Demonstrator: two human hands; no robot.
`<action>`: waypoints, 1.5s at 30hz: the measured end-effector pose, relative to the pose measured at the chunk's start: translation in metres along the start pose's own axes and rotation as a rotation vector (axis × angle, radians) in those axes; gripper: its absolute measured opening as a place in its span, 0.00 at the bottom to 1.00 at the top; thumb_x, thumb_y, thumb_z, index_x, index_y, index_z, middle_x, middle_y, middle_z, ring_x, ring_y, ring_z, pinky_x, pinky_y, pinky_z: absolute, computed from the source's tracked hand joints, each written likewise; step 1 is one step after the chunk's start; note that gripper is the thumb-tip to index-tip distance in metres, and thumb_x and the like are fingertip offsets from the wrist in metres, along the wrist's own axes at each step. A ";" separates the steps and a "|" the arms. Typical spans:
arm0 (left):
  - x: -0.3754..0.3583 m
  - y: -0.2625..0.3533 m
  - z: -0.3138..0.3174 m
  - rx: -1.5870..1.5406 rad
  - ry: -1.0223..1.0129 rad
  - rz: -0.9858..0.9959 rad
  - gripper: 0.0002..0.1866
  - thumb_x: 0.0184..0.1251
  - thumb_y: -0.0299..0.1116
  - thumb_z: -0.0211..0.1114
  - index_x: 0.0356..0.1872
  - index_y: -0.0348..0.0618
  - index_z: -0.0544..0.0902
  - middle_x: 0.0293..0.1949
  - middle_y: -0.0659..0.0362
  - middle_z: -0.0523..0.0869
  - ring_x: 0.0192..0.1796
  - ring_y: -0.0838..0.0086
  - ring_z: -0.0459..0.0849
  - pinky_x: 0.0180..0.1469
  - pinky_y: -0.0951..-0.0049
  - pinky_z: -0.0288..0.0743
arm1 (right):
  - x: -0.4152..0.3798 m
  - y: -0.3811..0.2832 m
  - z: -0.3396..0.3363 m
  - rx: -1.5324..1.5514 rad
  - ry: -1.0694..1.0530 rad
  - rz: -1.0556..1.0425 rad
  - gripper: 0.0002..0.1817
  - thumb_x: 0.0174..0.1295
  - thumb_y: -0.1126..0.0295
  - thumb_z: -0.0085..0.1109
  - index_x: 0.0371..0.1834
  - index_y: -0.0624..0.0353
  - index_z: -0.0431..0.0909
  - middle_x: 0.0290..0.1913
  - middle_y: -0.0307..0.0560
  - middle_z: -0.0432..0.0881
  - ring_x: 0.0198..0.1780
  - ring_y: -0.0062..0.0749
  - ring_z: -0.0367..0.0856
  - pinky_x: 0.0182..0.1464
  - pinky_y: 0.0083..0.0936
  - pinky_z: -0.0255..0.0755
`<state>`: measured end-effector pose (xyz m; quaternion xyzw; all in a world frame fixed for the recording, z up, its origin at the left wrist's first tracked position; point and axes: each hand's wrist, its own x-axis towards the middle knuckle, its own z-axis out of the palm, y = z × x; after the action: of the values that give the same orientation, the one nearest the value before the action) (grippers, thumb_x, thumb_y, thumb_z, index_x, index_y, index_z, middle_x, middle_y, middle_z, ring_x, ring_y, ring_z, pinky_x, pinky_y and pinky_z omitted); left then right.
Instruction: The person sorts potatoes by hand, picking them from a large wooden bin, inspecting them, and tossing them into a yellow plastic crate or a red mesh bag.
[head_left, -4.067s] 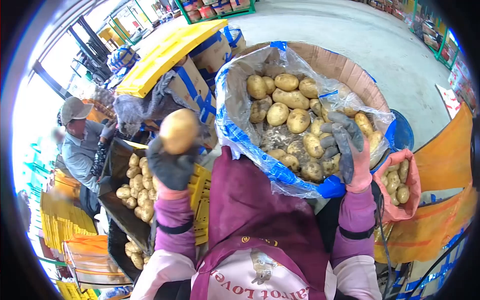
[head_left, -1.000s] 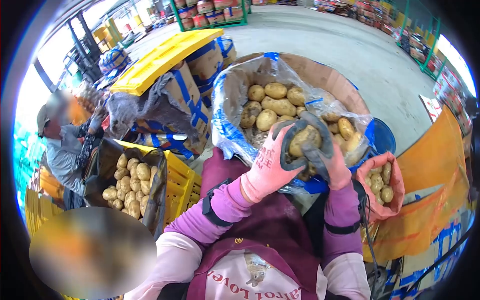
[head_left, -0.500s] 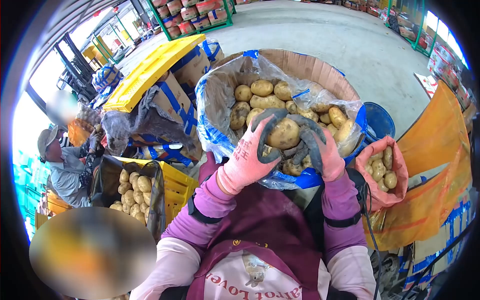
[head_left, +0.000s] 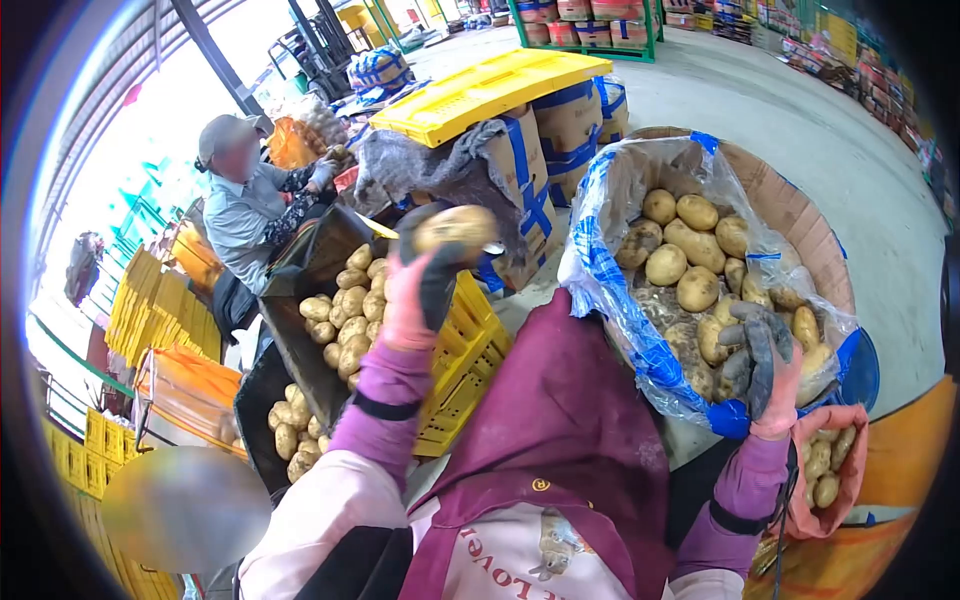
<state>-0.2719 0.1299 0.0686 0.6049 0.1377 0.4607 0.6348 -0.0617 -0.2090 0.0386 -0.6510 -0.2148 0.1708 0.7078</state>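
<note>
Near left hand (head_left: 418, 285) with potato (head_left: 456, 229): yellow crate (head_left: 465, 360), cartons (head_left: 570, 118), apparently grey cloth (head_left: 400, 165).

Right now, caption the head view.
Pink-gloved left hand holds oval yellow potato; right hand at plastic-lined cardboard bin.

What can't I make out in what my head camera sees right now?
All in the head view:
Potato in the left hand: motion blur hides its skin detail.
Upper black liner: top potatoes hide those underneath.
Blue container: the big carton hides most of it.
Shirt print: cut off by the bottom edge.
Lower left: a blurred patch hides what's behind.
</note>
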 end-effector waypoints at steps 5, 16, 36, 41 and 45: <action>0.041 -0.034 -0.195 0.921 0.072 0.016 0.27 0.51 0.29 0.77 0.55 0.37 0.78 0.49 0.54 0.84 0.48 0.68 0.85 0.55 0.69 0.78 | 0.001 -0.001 -0.003 0.159 -0.074 0.087 0.22 0.69 0.56 0.58 0.58 0.62 0.78 0.37 0.46 0.84 0.20 0.18 0.78 0.17 0.12 0.63; 0.108 -0.011 0.140 0.660 -0.649 0.203 0.18 0.61 0.29 0.70 0.53 0.38 0.83 0.49 0.56 0.87 0.52 0.75 0.83 0.57 0.74 0.74 | 0.000 0.003 -0.009 0.172 0.072 -0.028 0.12 0.65 0.68 0.54 0.48 0.61 0.78 0.44 0.44 0.82 0.32 0.21 0.81 0.29 0.15 0.71; 0.157 -0.251 0.305 1.286 -0.975 0.126 0.49 0.46 0.48 0.79 0.71 0.45 0.66 0.61 0.39 0.77 0.62 0.53 0.79 0.65 0.60 0.73 | 0.010 0.015 -0.014 0.048 -0.010 -0.114 0.11 0.61 0.69 0.63 0.44 0.61 0.82 0.40 0.53 0.86 0.44 0.50 0.83 0.48 0.36 0.76; 0.134 -0.176 0.303 0.520 -1.246 -0.557 0.15 0.71 0.38 0.60 0.51 0.39 0.80 0.40 0.54 0.85 0.39 0.66 0.87 0.41 0.66 0.86 | 0.011 0.025 -0.016 0.002 0.011 -0.082 0.13 0.66 0.66 0.60 0.47 0.63 0.80 0.37 0.51 0.86 0.35 0.36 0.84 0.36 0.31 0.76; 0.109 -0.110 0.289 0.190 -1.176 -0.851 0.16 0.74 0.35 0.58 0.57 0.40 0.79 0.44 0.54 0.85 0.43 0.69 0.87 0.43 0.64 0.86 | 0.009 0.013 -0.011 0.283 -0.010 0.066 0.13 0.70 0.65 0.56 0.50 0.61 0.80 0.32 0.43 0.84 0.26 0.21 0.79 0.26 0.24 0.73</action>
<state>0.0440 0.0437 0.0780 0.6989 0.0366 -0.2407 0.6725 -0.0475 -0.2128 0.0261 -0.5503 -0.1706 0.2261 0.7854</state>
